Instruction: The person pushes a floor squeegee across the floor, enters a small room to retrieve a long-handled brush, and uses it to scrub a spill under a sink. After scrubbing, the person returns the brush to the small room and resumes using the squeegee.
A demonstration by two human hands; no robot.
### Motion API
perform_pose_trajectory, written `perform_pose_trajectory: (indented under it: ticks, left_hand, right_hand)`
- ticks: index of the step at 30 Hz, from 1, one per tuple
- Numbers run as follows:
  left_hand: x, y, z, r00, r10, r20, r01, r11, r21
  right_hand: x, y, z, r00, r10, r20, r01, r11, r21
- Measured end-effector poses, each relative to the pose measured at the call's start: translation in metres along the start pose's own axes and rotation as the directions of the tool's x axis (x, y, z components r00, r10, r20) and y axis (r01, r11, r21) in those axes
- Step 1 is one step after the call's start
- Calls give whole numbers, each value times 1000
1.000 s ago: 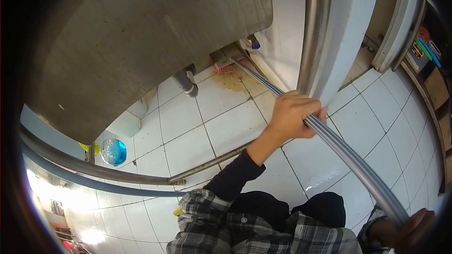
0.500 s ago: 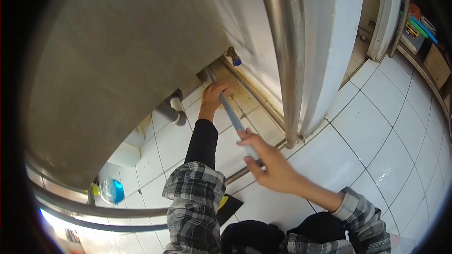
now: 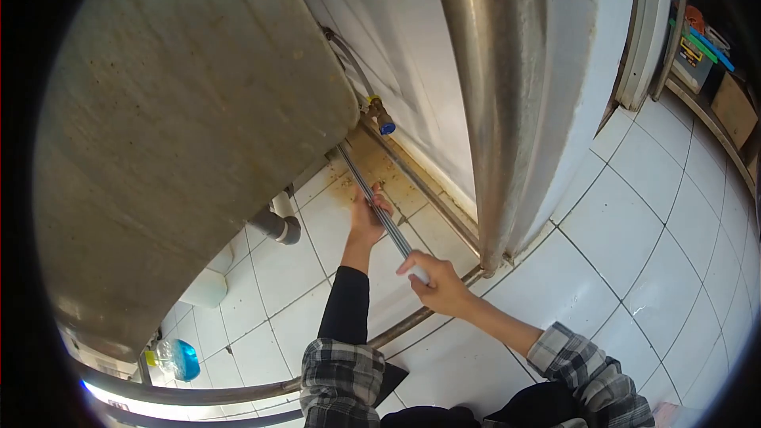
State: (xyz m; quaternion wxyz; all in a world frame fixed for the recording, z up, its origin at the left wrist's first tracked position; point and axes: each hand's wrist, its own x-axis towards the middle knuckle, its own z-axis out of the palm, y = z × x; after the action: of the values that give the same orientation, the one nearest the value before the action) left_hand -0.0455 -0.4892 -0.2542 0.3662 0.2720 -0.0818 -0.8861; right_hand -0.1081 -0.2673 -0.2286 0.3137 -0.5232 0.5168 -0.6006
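Observation:
A slim grey striped pole (image 3: 366, 186) with a white grip end (image 3: 419, 274) slants away from me, its far end hidden behind the large metal panel (image 3: 190, 111). My left hand (image 3: 366, 218) supports the pole partway along, palm turned up and fingers curled around it. Closer to me, my right hand (image 3: 444, 289) is wrapped round the white end. Below the pole's far part, brown dirt and small debris (image 3: 372, 160) stain the tiled floor in the corner. A valve with a blue cap (image 3: 385, 124) sits on the wall side, just right of the pole.
A thick metal post (image 3: 495, 111) rises right of my hands, joined to low floor rails (image 3: 412, 319). A grey drain pipe (image 3: 281, 227), a pale container (image 3: 206, 288) and a bottle of blue liquid (image 3: 184, 360) are at left. A shelf with tools (image 3: 705, 51) stands far right.
My left hand has slid back along the pole toward my right hand and turned from over it to under it. The view has shifted, showing more of the valve and its hose.

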Motion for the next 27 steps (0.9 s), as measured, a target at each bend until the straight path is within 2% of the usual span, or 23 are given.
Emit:
perform_pose_trajectory:
  ticks: [2, 3, 5, 6, 8, 9, 10, 12, 13, 15, 16, 18, 19, 21, 22, 23, 24, 25, 27]
  left_hand:
    - [9, -5, 6, 999, -10, -53, 12, 999, 44]
    - [11, -6, 8, 992, 55, -111, -42, 992, 115]
    - [16, 0, 16, 985, 97, -139, -75, 985, 156]
    - [17, 3, 19, 975, 140, -170, -106, 975, 195]
    - [25, 15, 21, 981, 118, -153, -91, 981, 169]
    - [29, 21, 22, 988, 96, -123, -78, 987, 141]
    - [34, 27, 22, 989, 96, -115, -79, 987, 143]
    - [40, 40, 16, 986, 160, -42, -151, 976, 154]
    - [44, 45, 10, 987, 157, -43, -149, 976, 159]
    - [56, 52, 8, 982, 167, -87, -153, 978, 143]
    - [58, 52, 11, 983, 165, -80, -152, 977, 149]
    - [58, 51, 17, 935, 298, -191, -190, 878, 439]
    - [61, 55, 13, 935, 302, -188, -192, 873, 449]
    - [77, 62, 0, 894, 419, -156, -127, 573, 810]
    - [81, 63, -8, 893, 419, -164, -120, 574, 810]
    - [84, 65, -15, 885, 447, -128, -63, 388, 919]
    - [86, 69, -20, 880, 467, -83, -3, 181, 983]
    - [90, 71, -21, 879, 469, -83, -3, 180, 984]
    - [95, 73, -26, 912, 402, -79, 109, -52, 993]
  right_hand:
    - [-5, 7, 1, 987, -159, -33, 158, 987, -34]
    - [-8, 9, -2, 987, -155, -33, 154, 988, -31]
    - [2, -6, -14, 996, 64, 57, -69, 993, 91]
    - [8, -6, -17, 996, 66, 57, -71, 993, 94]
    - [21, -5, -15, 997, 73, 39, -77, 992, 102]
    - [30, 0, -8, 1000, -17, 0, 17, 995, 96]
    - [39, -3, -7, 1000, -24, -3, 24, 995, 92]
    - [56, -7, -5, 991, -11, 135, 17, 999, -41]
    - [61, -5, 0, 991, -10, 130, 15, 999, -37]
    - [80, 10, 10, 979, -163, 119, 173, 982, -75]
    - [91, 24, 17, 979, -168, 111, 177, 981, -77]
    - [111, 54, 31, 917, -400, 2, 390, 894, -219]
    - [116, 61, 39, 915, -403, -7, 392, 895, -214]
    - [122, 66, 49, 908, -406, -102, 377, 899, -223]
    - [119, 59, 49, 912, -398, -101, 370, 903, -218]
    - [115, 44, 47, 989, 105, -107, -87, 983, 162]
    - [112, 31, 47, 831, 552, 73, -514, 710, 482]
    - [109, 30, 49, 831, 551, 75, -513, 710, 483]
    - [97, 28, 51, 835, 530, 151, -530, 698, 482]
